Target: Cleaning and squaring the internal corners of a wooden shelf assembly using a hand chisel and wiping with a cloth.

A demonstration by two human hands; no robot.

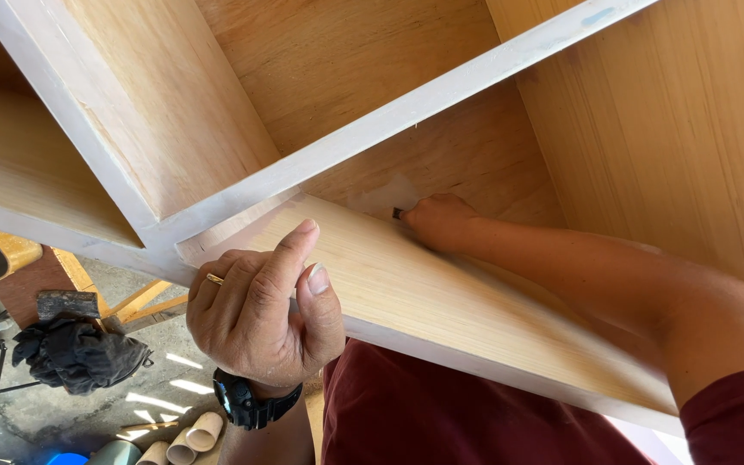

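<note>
pale wood cabinet, black watch, maroon shirt

Down left of the hand there's a crumpled black cloth on the concrete, with some cardboard tubes just below the wrist.

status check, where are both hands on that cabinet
Left hand gripping front edge of wooden shelf panel, thumb up. Right hand deep in the compartment, pressing a small dark-tipped tool at the back corner. Nothing blocking either hand.
</note>
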